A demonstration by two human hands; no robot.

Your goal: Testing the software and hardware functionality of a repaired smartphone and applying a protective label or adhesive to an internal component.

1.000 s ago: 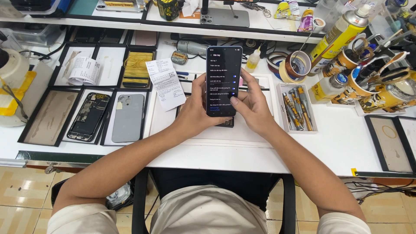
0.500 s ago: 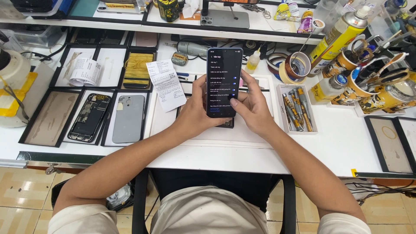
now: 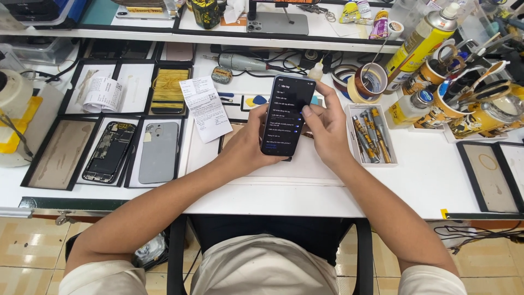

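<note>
Upright, phone (image 3: pixel 287 116) top end away.

- Phone screen (image 3: pixel 287 116): dark rectangle with pale text rows, gripped between left hand (image 3: pixel 248 145) fingers and right hand (image 3: pixel 327 131) thumb.
- White printed paper slip (image 3: pixel 206 108): just left of the left fingers.
- Yellow spray can (image 3: pixel 420 41): well right of the right fingers.

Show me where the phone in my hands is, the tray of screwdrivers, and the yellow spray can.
phone (image 3: pixel 287 114), head view, middle of its lit dark screen.
tray of screwdrivers (image 3: pixel 389 155), head view, white right wall near the front corner.
yellow spray can (image 3: pixel 420 39), head view, upper part of the yellow body.
</note>
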